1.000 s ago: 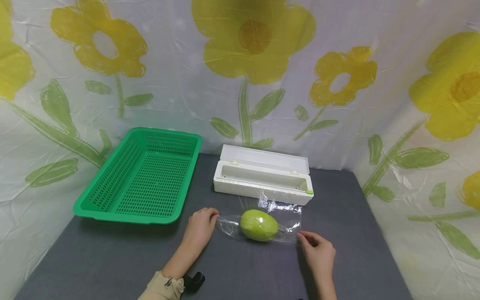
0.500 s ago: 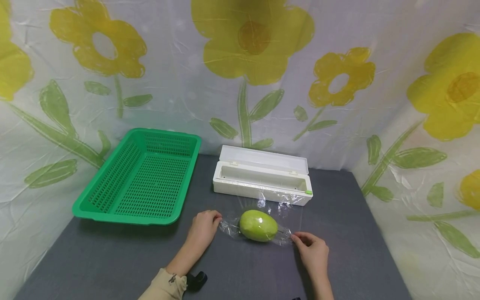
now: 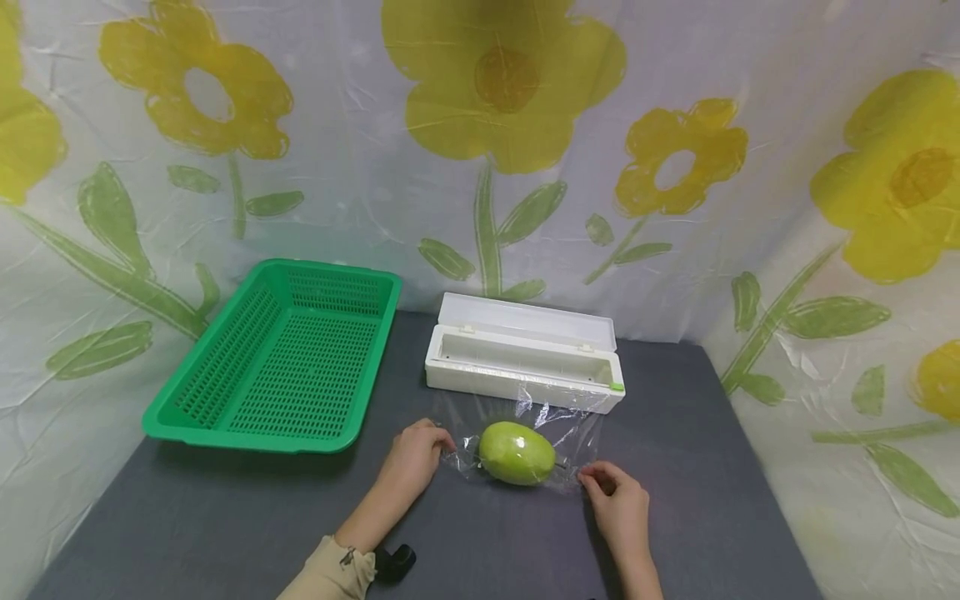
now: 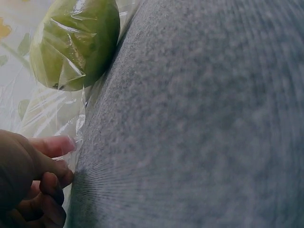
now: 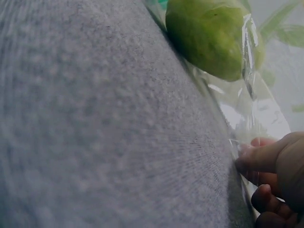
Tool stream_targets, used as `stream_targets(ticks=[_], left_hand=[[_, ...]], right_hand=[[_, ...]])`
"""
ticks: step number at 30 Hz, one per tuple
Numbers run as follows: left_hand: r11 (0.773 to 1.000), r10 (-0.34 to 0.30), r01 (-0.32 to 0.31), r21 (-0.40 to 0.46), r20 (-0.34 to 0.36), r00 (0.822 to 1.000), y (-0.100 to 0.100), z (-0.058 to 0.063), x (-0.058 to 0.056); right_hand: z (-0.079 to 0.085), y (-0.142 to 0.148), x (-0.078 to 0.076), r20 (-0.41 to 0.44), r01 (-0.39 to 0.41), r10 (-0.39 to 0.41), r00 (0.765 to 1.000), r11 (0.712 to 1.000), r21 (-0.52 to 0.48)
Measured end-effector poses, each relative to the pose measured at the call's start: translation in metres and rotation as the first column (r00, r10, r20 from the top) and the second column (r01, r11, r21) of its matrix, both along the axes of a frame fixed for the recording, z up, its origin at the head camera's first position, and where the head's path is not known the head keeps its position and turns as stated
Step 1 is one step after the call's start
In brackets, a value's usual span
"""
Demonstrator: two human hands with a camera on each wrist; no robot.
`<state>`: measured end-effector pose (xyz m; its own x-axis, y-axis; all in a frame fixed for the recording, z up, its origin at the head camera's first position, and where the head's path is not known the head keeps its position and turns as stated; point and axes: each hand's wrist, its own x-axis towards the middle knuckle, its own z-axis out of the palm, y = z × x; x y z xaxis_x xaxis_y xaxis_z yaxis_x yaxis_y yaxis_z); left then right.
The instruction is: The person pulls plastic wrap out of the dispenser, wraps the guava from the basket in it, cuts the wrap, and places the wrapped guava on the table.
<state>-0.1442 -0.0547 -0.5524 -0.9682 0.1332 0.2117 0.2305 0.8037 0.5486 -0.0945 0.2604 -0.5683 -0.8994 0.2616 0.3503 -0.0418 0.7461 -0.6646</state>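
An oval, smooth green fruit [image 3: 517, 453], melon-like, lies on the grey table under clear plastic wrap [image 3: 573, 429]. Shiny creases of the wrap cross the fruit's skin in both wrist views. On the fruit's left, my left hand [image 3: 414, 457] has its fingertips at the wrap's edge; in the left wrist view, the thumb and index finger pinch the film low by the table. My right hand [image 3: 621, 502] pinches the film's right corner between thumb and index finger, and its other fingers are curled. The wrap stretches back from the fruit to the white dispenser box [image 3: 480, 379].
The white box stands behind the fruit with its lid [image 3: 525, 319] raised and a green cutter slider [image 3: 617, 387] at its right end. A green perforated basket [image 3: 360, 367] sits at the back left. A flower-printed curtain [image 3: 337, 208] surrounds the grey table [image 3: 705, 467].
Both hands have moved inward, the left one to the right and the right one to the left. The wrap's sides are drawn closer to the fruit. The fruit, box and basket stay put.
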Motion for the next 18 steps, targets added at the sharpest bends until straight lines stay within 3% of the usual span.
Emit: stream_targets(ticks=[11,18], left_hand=[[0.983,-0.100,0.118,-0.143,0.127,0.987,0.0046,0.0059,-0.0052],[0.958,-0.172,0.195,-0.208,0.122,0.977,0.0038,0.0102,-0.0035]], right_hand=[[-0.0004,-0.0038,0.0010,-0.001,-0.069,0.070,0.998,0.984,0.162],[0.0026,-0.0056,0.0010,-0.004,-0.107,0.111,0.994,0.969,0.222]])
